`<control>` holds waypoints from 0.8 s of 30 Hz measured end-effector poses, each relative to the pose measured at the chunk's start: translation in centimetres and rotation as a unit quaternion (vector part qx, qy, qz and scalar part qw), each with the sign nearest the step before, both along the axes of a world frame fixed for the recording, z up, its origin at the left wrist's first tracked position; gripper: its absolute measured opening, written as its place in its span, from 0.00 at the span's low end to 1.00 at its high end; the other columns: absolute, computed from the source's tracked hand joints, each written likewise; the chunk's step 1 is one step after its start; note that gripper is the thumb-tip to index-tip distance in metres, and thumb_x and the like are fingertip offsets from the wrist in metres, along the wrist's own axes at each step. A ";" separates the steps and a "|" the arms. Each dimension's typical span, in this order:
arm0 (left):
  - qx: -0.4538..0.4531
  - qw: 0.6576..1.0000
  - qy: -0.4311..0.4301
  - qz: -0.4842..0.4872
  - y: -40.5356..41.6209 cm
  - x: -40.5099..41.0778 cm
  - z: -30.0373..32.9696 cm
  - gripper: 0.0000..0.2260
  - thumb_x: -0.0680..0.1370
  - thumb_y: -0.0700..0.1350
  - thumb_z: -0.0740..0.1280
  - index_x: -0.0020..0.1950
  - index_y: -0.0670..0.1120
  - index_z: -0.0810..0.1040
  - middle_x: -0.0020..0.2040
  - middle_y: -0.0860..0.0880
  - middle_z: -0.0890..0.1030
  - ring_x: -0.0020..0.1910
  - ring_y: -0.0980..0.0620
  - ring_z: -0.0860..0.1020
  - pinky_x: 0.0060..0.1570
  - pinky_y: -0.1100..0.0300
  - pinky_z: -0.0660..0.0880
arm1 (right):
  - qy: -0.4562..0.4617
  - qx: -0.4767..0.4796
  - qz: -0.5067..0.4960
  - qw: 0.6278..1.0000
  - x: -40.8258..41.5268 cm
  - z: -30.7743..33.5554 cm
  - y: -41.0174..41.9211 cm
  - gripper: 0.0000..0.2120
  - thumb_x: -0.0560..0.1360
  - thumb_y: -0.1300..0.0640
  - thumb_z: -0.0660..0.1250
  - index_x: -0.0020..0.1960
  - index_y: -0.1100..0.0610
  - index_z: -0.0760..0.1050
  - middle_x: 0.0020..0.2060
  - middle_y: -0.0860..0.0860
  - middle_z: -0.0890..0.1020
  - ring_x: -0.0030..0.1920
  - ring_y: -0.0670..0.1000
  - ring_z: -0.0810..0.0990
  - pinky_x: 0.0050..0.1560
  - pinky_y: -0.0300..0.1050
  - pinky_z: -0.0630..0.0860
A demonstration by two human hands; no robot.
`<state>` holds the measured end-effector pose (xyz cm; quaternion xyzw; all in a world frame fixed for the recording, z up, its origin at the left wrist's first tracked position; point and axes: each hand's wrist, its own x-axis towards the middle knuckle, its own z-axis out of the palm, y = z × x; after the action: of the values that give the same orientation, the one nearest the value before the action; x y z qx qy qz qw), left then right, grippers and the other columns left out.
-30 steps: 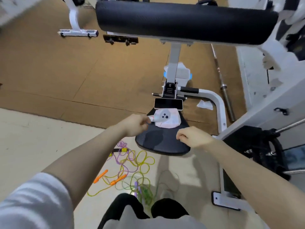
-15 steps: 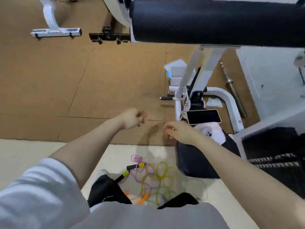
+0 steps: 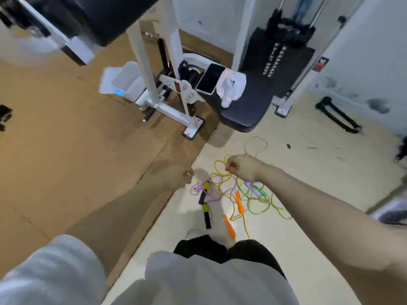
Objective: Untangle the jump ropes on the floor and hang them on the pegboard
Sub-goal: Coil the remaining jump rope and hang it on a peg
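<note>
**Tangled Jump Ropes on Floor, Both Hands Raised Above Them**

Lying in one knot on the pale cream floor, the jump ropes sit at 6 o'clock from the black bench seat and just ahead of the person's dark-trousered knees. Cords in three colours can be told apart: yellow-green, purple and a thin pale loop reaching toward 12 o'clock. Handles counted: two orange handles, two black-and-yellow handles, and a green and purple pair that is blurred.

The right hand hangs over the knot's 12 o'clock edge, fingers curled into a loose fist and holding nothing. The left hand, at 9 o'clock from the knot, is blurred and blends with the brown mat; its fingers look curled, with nothing seen in them.

Floor surfaces number two: the cream floor and a brown mat at 9 to 11 o'clock, meeting along a diagonal edge. A white bench frame stands on the mat. On the seat lie one phone, screen dark, and one white controller on a cloth. One white box with a blue mark sits at 10 o'clock. A black weight stack stands against the white wall at 1 o'clock; a small red-and-black label on the wall is unreadable.
</note>
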<state>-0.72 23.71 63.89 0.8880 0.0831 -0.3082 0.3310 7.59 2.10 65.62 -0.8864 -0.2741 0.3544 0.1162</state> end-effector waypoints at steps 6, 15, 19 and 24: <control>-0.053 0.998 0.027 -0.006 -1.9 -5.1 -2.3 0.11 0.79 0.39 0.60 0.60 0.42 0.74 0.48 0.42 0.80 0.34 0.55 0.74 0.30 0.75 0.67 | 0.028 -0.024 -0.097 0.995 -8.6 -5.1 -2.0 0.13 0.77 0.60 0.57 0.59 0.61 0.75 0.57 0.59 0.77 0.59 0.59 0.74 0.55 0.47 0.71; -0.053 0.996 0.037 -0.054 -0.6 -7.9 -23.7 0.12 0.79 0.41 0.59 0.61 0.44 0.73 0.49 0.47 0.80 0.42 0.48 0.78 0.42 0.58 0.74 | 0.026 -0.062 -0.247 0.967 -17.8 -26.7 0.9 0.17 0.79 0.55 0.57 0.66 0.58 0.69 0.63 0.58 0.72 0.65 0.59 0.69 0.60 0.51 0.70; -0.051 0.998 0.022 -0.038 -0.2 -8.6 -40.2 0.12 0.78 0.41 0.59 0.62 0.48 0.72 0.48 0.48 0.79 0.43 0.46 0.79 0.38 0.60 0.72 | 0.022 -0.120 -0.271 0.955 -20.0 -44.0 2.7 0.16 0.79 0.55 0.56 0.64 0.59 0.69 0.61 0.57 0.71 0.63 0.60 0.69 0.57 0.52 0.71; -0.127 0.977 0.116 0.122 0.2 -9.9 -57.5 0.11 0.79 0.37 0.58 0.60 0.42 0.71 0.49 0.43 0.78 0.34 0.50 0.75 0.34 0.62 0.69 | 0.047 -0.134 -0.302 0.943 -20.1 -61.8 4.4 0.11 0.78 0.59 0.56 0.58 0.61 0.71 0.55 0.59 0.75 0.57 0.60 0.74 0.47 0.47 0.69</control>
<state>-10.66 23.94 6.40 0.7799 0.1891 -0.3747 0.4643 -12.53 6.55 3.78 -0.9174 0.0620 0.3771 0.1109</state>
